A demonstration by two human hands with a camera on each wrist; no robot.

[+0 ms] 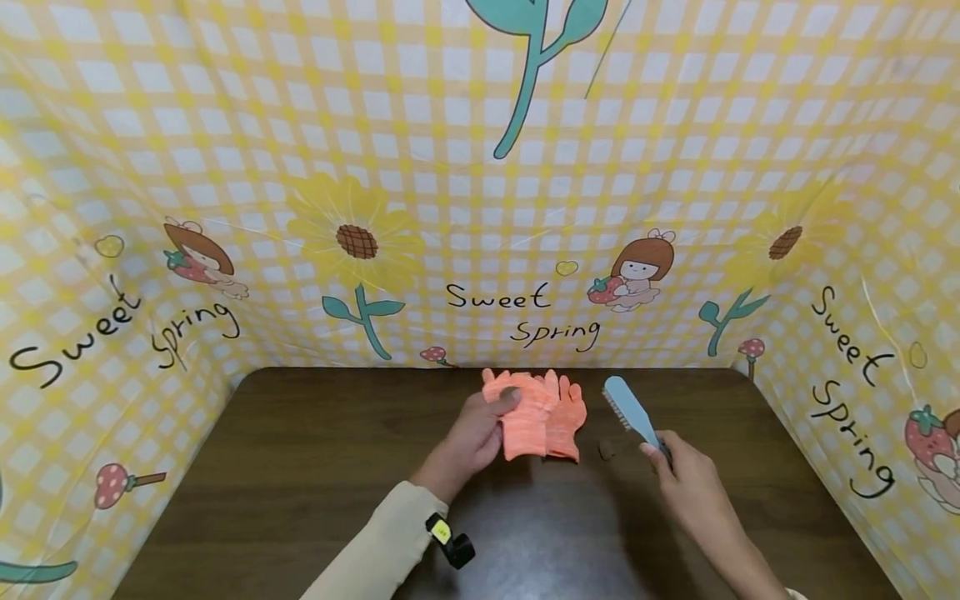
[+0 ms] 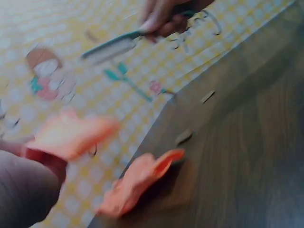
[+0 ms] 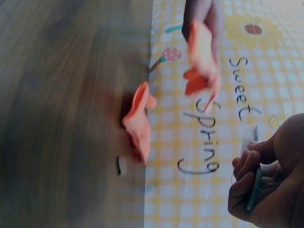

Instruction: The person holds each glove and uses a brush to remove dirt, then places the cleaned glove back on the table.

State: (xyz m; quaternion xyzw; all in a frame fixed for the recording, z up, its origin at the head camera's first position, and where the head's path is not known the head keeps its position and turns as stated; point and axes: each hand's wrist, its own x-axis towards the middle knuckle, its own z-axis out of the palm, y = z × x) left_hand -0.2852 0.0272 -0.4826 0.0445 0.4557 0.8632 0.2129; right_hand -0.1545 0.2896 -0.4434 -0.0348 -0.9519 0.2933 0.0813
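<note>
An orange knit glove (image 1: 525, 429) is gripped by my left hand (image 1: 474, 433), the thumb across its front. In the left wrist view this held glove (image 2: 71, 135) is off the table, somewhat blurred. A second orange glove (image 1: 570, 421) lies on the table just behind and right of it; its cuff gapes in the right wrist view. My right hand (image 1: 686, 475) holds a light blue brush (image 1: 628, 406) by the handle, raised over the table, head pointing away and bristles facing left. The brush does not touch either glove.
A small dark flat piece (image 2: 184, 137) lies on the wooden table (image 1: 337, 467) beside the lying glove, with another thin piece (image 2: 207, 96) farther off. Yellow checked cloth (image 1: 480, 208) walls in the back and both sides. A black band (image 1: 450, 540) hangs at my left sleeve.
</note>
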